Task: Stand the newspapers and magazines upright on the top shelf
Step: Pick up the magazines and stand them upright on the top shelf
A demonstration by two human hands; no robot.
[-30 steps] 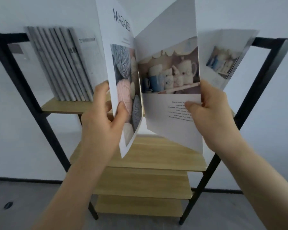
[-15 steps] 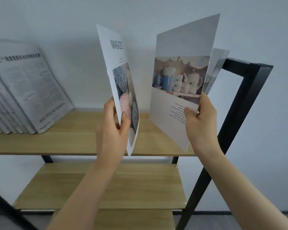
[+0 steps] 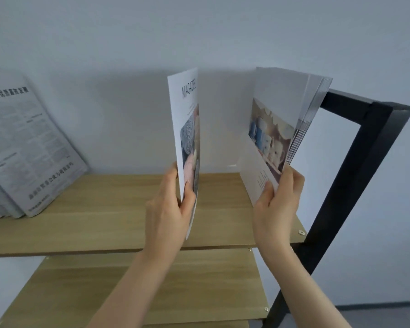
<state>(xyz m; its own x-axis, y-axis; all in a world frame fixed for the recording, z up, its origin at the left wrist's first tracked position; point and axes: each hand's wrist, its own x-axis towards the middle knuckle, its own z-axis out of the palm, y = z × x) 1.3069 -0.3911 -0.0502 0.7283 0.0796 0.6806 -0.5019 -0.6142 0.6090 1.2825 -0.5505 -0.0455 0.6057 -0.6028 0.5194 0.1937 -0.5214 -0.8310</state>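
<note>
My left hand [image 3: 168, 209] grips the bottom edge of a single magazine [image 3: 187, 129], held upright above the middle of the wooden top shelf [image 3: 104, 221]; its cover reads MAGAZINE over a yarn picture. My right hand [image 3: 277, 207] holds a stack of several magazines [image 3: 282, 129] by the lower corner, tilted right toward the black frame post [image 3: 355, 166]; the front cover shows blue and white mugs. A row of newspapers [image 3: 26, 147] leans left at the shelf's left end.
A white wall stands right behind the shelf. Lower wooden shelves [image 3: 152, 292] sit below the top one. The black metal frame closes off the right end. Bare shelf board lies between the newspapers and my hands.
Both hands have carried the magazines farther in over the top shelf and spread them apart. The view has moved closer, and the right stack now leans toward the frame.
</note>
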